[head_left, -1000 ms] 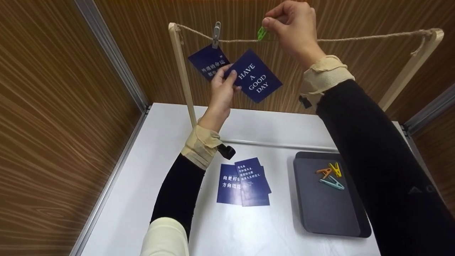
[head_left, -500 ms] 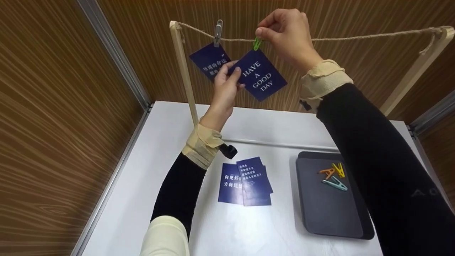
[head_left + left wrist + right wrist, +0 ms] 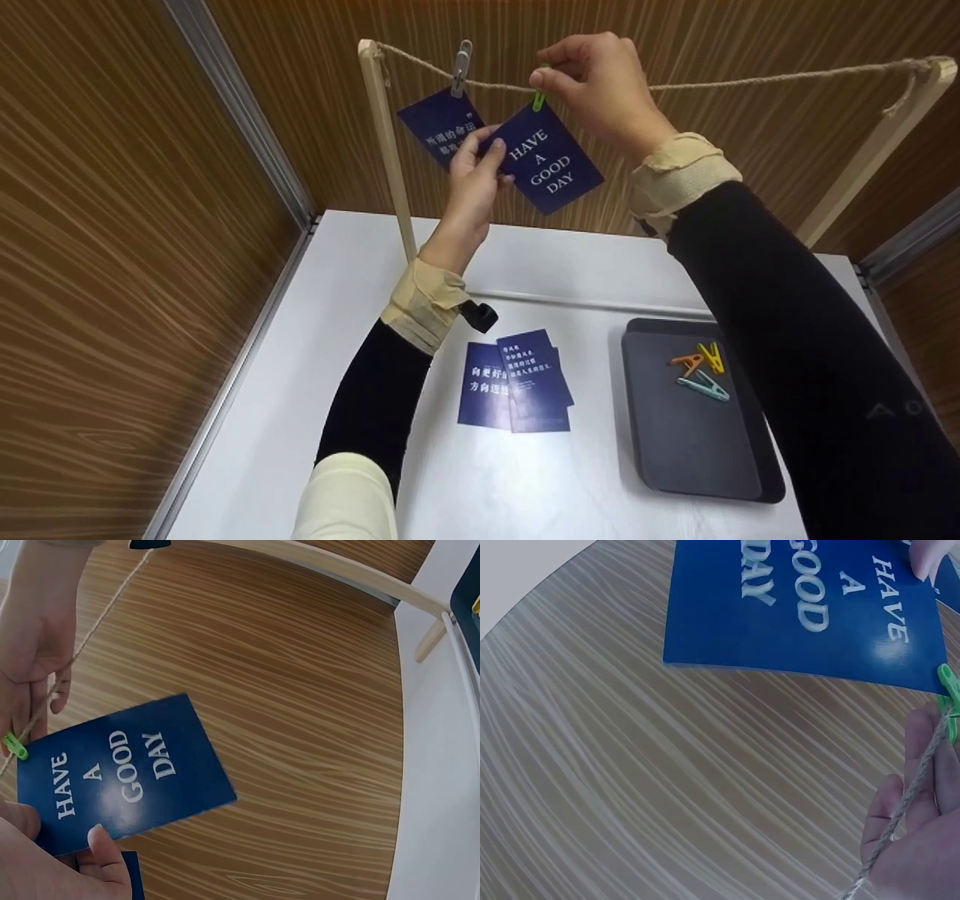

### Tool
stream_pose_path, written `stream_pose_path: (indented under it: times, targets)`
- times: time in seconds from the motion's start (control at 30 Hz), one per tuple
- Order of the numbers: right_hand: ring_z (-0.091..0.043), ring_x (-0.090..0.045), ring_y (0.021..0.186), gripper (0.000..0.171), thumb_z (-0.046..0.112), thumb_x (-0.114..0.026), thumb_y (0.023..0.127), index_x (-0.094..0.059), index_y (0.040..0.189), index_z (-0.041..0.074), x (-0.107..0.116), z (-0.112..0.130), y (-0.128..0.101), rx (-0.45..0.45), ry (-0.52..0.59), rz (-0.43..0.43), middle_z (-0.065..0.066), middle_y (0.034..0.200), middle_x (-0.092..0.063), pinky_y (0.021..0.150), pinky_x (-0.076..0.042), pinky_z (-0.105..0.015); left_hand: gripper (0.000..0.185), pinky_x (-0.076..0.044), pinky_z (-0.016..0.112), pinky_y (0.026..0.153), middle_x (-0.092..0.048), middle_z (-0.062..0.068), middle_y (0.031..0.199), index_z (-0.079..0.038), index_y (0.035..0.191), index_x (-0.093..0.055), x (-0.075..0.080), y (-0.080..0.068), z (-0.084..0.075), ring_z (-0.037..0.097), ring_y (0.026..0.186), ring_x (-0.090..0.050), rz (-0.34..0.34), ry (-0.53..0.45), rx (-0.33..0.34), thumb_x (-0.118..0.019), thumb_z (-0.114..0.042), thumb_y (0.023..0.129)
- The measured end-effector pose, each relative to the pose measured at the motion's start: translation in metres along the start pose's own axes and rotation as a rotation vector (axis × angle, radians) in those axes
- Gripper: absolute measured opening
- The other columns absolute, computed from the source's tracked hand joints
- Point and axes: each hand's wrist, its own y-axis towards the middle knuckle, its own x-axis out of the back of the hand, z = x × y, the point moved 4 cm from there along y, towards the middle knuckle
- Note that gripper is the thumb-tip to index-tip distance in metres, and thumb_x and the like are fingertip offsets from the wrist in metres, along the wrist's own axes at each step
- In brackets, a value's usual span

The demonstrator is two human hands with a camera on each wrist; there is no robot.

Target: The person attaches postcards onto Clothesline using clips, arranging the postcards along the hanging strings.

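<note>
along the twine (image 3: 750, 77), the stretch right of the green clip (image 3: 538, 100) lay bare up to the right post (image 3: 877, 142). leftward, the grey-clipped card (image 3: 439, 131) and left post (image 3: 386, 150) crowded the line. wood-grain walls (image 3: 135, 247) closed in the table (image 3: 585, 262).

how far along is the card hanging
Done: one card hangs from the string on a grey clip. In hand: the left hand holds the HAVE A GOOD DAY card while the right hand pinches a green clip at its top corner. Left: the stack on the table and three clips in the tray.
</note>
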Motion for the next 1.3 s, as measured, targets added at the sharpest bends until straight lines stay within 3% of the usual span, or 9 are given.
stream_pose_path:
  times: [0.2,0.33,0.5,0.63,0.7,0.8,0.93,1.1,1.3]
  targets:
    - [-0.014,-0.066,0.116,0.052,0.047,-0.059,0.097,-0.057,0.141,0.019,0.003,-0.001,-0.007,0.040,-0.066,-0.011,0.000,0.131,-0.067,0.102,-0.049,-0.028,0.026,-0.050,0.029,0.080,-0.056,0.004,0.111,-0.015,0.130,-0.056,0.000,0.002,0.002,0.015,0.095,-0.056,0.004,-0.024,0.006,-0.047,-0.016,0.106]
    - [-0.015,-0.054,0.129,0.054,0.049,-0.057,0.098,-0.052,0.146,0.025,0.012,-0.001,-0.011,0.097,-0.162,-0.073,0.002,0.140,-0.060,0.112,-0.037,-0.030,0.027,-0.051,0.031,0.082,-0.057,0.004,0.109,-0.015,0.131,-0.055,0.003,0.008,0.002,0.016,0.094,-0.057,-0.013,-0.055,0.029,-0.049,-0.015,0.105]
    - [-0.021,-0.049,0.129,0.041,0.042,-0.060,0.098,-0.066,0.130,0.016,0.033,-0.001,-0.021,0.358,-0.206,-0.303,-0.001,0.134,-0.064,0.114,-0.029,-0.033,0.032,-0.052,0.037,0.089,-0.056,0.004,0.110,-0.017,0.135,-0.050,0.012,0.010,-0.002,0.016,0.094,-0.057,-0.027,-0.065,0.036,-0.053,-0.015,0.103]
    - [-0.028,-0.063,0.103,0.026,0.029,-0.063,0.098,-0.073,0.103,0.006,0.047,-0.012,-0.048,0.597,-0.180,-0.471,-0.007,0.106,-0.075,0.095,-0.044,-0.038,0.042,-0.050,0.039,0.094,-0.053,0.009,0.127,-0.019,0.142,-0.044,0.028,-0.002,-0.002,0.017,0.107,-0.055,-0.003,-0.043,0.038,-0.055,-0.014,0.102]
    - [-0.029,-0.064,0.090,0.024,0.026,-0.063,0.097,-0.073,0.095,0.005,0.050,-0.024,-0.067,0.656,-0.194,-0.477,-0.008,0.094,-0.075,0.084,-0.047,-0.040,0.046,-0.050,0.040,0.095,-0.049,0.012,0.137,-0.018,0.144,-0.041,0.039,-0.013,0.001,0.019,0.117,-0.053,0.024,-0.003,0.034,-0.055,-0.013,0.101]
    - [-0.030,-0.064,0.084,0.023,0.025,-0.063,0.096,-0.072,0.091,0.005,0.050,-0.050,-0.102,0.664,-0.236,-0.424,-0.010,0.090,-0.074,0.076,-0.047,-0.044,0.048,-0.049,0.043,0.096,-0.047,0.014,0.141,-0.014,0.145,-0.040,0.054,-0.032,0.008,0.022,0.124,-0.051,0.092,0.106,0.017,-0.056,-0.011,0.100]
    - [-0.030,-0.063,0.086,0.019,0.021,-0.066,0.093,-0.073,0.094,0.004,0.043,-0.099,-0.154,0.582,-0.234,-0.367,-0.011,0.094,-0.074,0.075,-0.046,-0.042,0.045,-0.049,0.046,0.098,-0.050,0.013,0.137,-0.007,0.141,-0.045,0.067,-0.063,0.027,0.028,0.123,-0.052,0.184,0.275,-0.009,-0.056,-0.009,0.098]
    - [-0.026,-0.062,0.072,0.013,0.015,-0.071,0.088,-0.074,0.088,0.003,0.026,-0.158,-0.221,0.486,-0.188,-0.369,-0.011,0.083,-0.073,0.066,-0.044,-0.034,0.042,-0.048,0.043,0.100,-0.050,0.010,0.142,-0.009,0.137,-0.051,0.080,-0.103,0.068,0.031,0.126,-0.049,0.259,0.503,-0.020,-0.061,-0.011,0.096]
    - [-0.017,-0.060,0.070,0.006,0.009,-0.077,0.081,-0.074,0.087,0.008,-0.005,-0.204,-0.286,0.408,-0.250,-0.223,-0.005,0.081,-0.071,0.061,-0.045,-0.031,0.045,-0.040,0.056,0.107,-0.041,0.018,0.149,-0.013,0.138,-0.051,0.096,-0.147,0.122,0.039,0.136,-0.039,0.379,0.815,-0.073,-0.062,-0.023,0.096]
